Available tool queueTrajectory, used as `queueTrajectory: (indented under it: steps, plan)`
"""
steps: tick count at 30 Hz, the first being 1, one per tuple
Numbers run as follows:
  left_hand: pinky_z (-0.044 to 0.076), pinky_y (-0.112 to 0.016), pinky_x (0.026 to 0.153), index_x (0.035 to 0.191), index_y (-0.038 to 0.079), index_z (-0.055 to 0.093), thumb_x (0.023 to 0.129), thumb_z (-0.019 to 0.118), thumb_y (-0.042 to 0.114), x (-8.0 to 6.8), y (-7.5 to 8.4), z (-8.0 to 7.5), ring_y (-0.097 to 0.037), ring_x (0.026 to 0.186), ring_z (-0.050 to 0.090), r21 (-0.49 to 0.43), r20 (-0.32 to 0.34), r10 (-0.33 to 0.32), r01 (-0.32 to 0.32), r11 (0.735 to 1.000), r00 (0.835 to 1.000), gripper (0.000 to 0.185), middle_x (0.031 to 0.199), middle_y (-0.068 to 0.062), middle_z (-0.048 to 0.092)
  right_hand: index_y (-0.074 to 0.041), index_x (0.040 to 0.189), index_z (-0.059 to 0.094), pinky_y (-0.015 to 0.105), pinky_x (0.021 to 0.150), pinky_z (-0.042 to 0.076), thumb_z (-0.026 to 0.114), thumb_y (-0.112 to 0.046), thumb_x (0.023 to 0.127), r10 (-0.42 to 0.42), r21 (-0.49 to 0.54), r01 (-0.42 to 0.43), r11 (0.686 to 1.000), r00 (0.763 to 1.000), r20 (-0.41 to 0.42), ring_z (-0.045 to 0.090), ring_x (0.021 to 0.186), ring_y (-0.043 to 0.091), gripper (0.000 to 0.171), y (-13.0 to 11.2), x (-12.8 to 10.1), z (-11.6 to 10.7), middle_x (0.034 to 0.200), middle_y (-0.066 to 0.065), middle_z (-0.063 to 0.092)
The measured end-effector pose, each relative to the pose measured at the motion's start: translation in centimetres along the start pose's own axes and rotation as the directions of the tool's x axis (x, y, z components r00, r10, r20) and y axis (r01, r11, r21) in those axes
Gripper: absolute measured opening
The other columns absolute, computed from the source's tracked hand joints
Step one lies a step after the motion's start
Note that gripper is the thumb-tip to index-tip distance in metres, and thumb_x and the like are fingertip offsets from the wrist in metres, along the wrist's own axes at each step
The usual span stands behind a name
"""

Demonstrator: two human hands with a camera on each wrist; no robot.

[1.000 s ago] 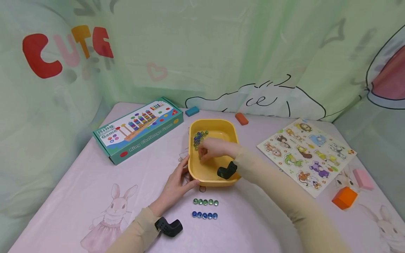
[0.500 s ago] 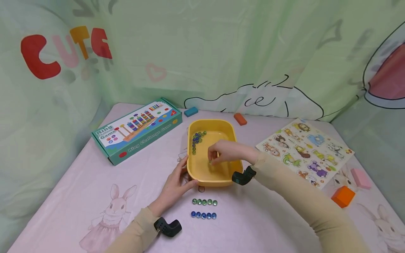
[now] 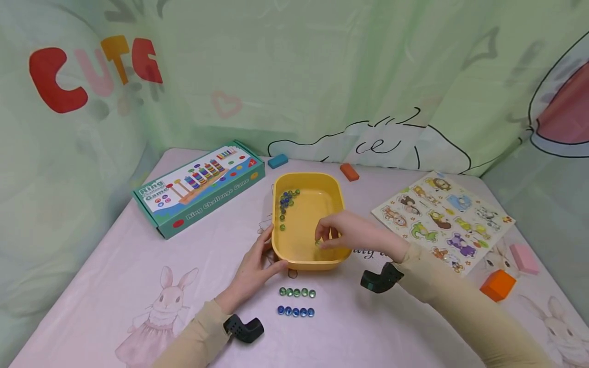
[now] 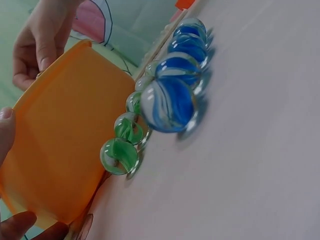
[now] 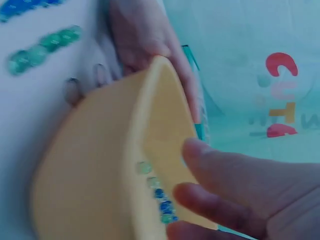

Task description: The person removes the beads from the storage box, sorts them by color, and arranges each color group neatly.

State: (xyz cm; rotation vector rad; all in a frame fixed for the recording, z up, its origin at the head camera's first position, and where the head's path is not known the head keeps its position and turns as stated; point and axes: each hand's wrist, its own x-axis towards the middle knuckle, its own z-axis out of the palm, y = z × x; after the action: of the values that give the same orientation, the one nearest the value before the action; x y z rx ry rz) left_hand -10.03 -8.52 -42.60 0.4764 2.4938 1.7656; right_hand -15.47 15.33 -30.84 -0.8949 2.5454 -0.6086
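A yellow plastic tub (image 3: 317, 202) stands mid-table, green and blue glass marbles (image 3: 285, 199) gathered along its left inner side. My left hand (image 3: 250, 273) holds the tub's near left corner, thumb at the near rim and fingers along the left wall. Over the tub's near right part, my right hand (image 3: 347, 231) pinches a green marble (image 3: 317, 244) between thumb and fingertips. In front of the tub lies a row of green marbles (image 3: 297, 292), and nearer still runs a row of blue marbles (image 3: 296, 311). Both rows show large in the left wrist view.
A green Ring Challenge Game box (image 3: 200, 189) lies at the back left. Behind the tub are a blue block (image 3: 278, 161) and a red-orange block (image 3: 349, 173). An animal puzzle board (image 3: 444, 220) lies to the right, with an orange block (image 3: 498, 285) and a pink block (image 3: 524, 258) beyond it.
My right hand has moved from the marbles at the tub's left side toward its near right part, with a green marble at the fingertips. My left hand has stayed on the corner.
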Motion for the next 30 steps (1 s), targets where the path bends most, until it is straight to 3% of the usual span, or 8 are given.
queueTrajectory:
  steps: [4, 13, 19, 25, 30]
  plan:
    - [0.031, -0.043, 0.108, 0.149, 0.027, 0.016, 0.083, 0.069, 0.031, -0.1, 0.0, 0.1, -0.022, 0.126, 0.046, 0.011, -0.007, 0.022, -0.021, 1.000, 1.000, 0.085, 0.146, -0.006, 0.037, -0.017, 0.091, 0.064, 0.021, 0.061, 0.044, 0.069, -0.021, 0.083, -0.008, 0.039, 0.010, 0.999, 0.999, -0.051, 0.049, 0.072, 0.010, 0.010, 0.4, -1.6, 0.9, 0.074, -0.007, 0.055]
    - [0.027, -0.042, 0.111, 0.148, 0.030, 0.016, 0.083, 0.069, 0.032, -0.1, -0.2, 0.1, -0.021, 0.127, 0.046, 0.025, -0.003, 0.010, -0.010, 1.000, 1.000, 0.084, 0.147, -0.002, 0.036, -0.016, 0.090, 0.064, 0.017, 0.057, 0.045, 0.072, -0.020, 0.080, -0.116, -0.037, 0.111, 0.993, 0.977, -0.177, 0.046, 0.065, 0.001, 0.013, 0.4, -5.0, 2.5, 0.074, -0.013, 0.056]
    - [0.025, -0.043, 0.111, 0.148, 0.033, 0.016, 0.083, 0.068, 0.035, 0.2, -0.3, 0.0, -0.021, 0.128, 0.043, 0.030, -0.008, 0.000, 0.000, 1.000, 1.000, 0.084, 0.150, 0.004, 0.030, -0.018, 0.090, 0.065, 0.016, 0.056, 0.042, 0.071, -0.018, 0.080, -0.140, -0.093, 0.125, 0.988, 0.974, -0.178, 0.047, 0.064, 0.003, 0.012, 0.1, -6.2, 4.1, 0.073, -0.015, 0.053]
    - [0.025, -0.043, 0.111, 0.148, 0.033, 0.015, 0.082, 0.068, 0.036, 0.1, -0.2, 0.0, -0.021, 0.129, 0.043, 0.031, 0.001, -0.005, 0.005, 0.999, 1.000, 0.085, 0.151, 0.004, 0.028, -0.022, 0.088, 0.063, 0.015, 0.055, 0.039, 0.071, -0.020, 0.080, -0.092, -0.093, 0.079, 0.993, 0.985, -0.143, 0.045, 0.061, 0.002, 0.011, -0.2, -6.2, 6.5, 0.071, -0.018, 0.052]
    - [0.026, -0.042, 0.111, 0.148, 0.032, 0.015, 0.082, 0.068, 0.035, 0.1, -0.1, 0.1, -0.021, 0.128, 0.044, 0.028, -0.005, -0.007, 0.007, 1.000, 1.000, 0.085, 0.151, 0.004, 0.028, -0.021, 0.085, 0.062, 0.015, 0.054, 0.038, 0.072, -0.022, 0.079, -0.073, -0.087, 0.059, 0.994, 0.983, -0.170, 0.041, 0.057, -0.002, 0.012, -0.2, -5.7, 8.4, 0.068, -0.017, 0.050]
